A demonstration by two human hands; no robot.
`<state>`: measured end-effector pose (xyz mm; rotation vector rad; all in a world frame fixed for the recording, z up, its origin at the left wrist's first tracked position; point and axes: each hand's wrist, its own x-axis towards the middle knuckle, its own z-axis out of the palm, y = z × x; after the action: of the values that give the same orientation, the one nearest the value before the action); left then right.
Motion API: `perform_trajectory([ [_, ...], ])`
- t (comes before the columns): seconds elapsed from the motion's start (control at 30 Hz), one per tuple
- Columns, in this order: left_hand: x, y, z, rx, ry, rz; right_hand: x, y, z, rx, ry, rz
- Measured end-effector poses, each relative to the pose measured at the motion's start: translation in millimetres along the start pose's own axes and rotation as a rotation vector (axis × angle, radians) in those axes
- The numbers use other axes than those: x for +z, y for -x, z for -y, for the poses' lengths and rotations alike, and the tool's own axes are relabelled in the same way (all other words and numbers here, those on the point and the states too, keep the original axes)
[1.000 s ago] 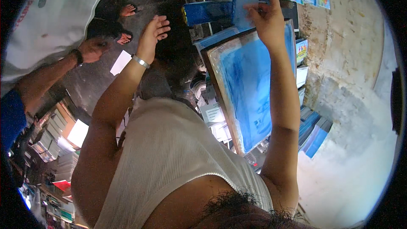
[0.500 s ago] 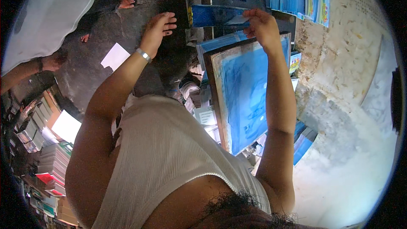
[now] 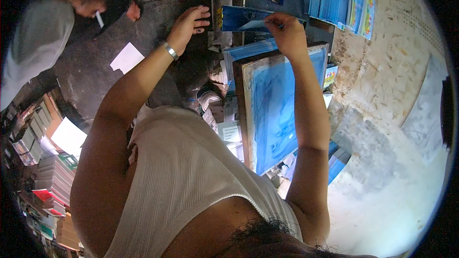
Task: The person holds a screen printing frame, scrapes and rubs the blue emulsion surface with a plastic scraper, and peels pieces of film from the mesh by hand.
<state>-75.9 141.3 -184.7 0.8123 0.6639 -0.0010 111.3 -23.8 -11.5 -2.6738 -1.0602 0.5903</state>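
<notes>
My right hand is closed in a pinch at the right part of a dark blue sheet, whose surface shines pale near my fingers. To its left, my left hand is held in the air with fingers apart, touching nothing; a metal band sits on that wrist. Below my right hand leans a wooden-framed printing screen with blue-stained mesh, partly covered by my forearm. A stack of blue sheets shows behind the screen's upper edge.
Tall stacks of blue printed sheets stand against the stained wall. A white paper lies on the dark floor. At upper left a person's hand holds a small white stick. Piled books and papers stand at lower left.
My right hand has shifted slightly left along the blue sheet, and my left hand has moved a little right and up. The other person at the left has moved farther up in the view.
</notes>
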Motion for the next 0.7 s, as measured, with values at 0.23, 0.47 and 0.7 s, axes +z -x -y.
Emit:
perform_trajectory([
  [0.23, -8.5, 2.7, 1.8, 0.0, 0.037, 0.032, -6.3, -1.8, 9.6, 0.022, 0.146, 0.008],
  [0.47, -8.5, 3.8, -1.3, 0.007, 0.027, 0.028, -9.1, -5.2, -6.4, -0.171, 0.006, -0.016],
  [0.7, -11.7, 2.7, -2.3, -0.012, 0.017, 0.015, -8.0, -8.0, -18.2, -0.171, 0.061, 0.124],
])
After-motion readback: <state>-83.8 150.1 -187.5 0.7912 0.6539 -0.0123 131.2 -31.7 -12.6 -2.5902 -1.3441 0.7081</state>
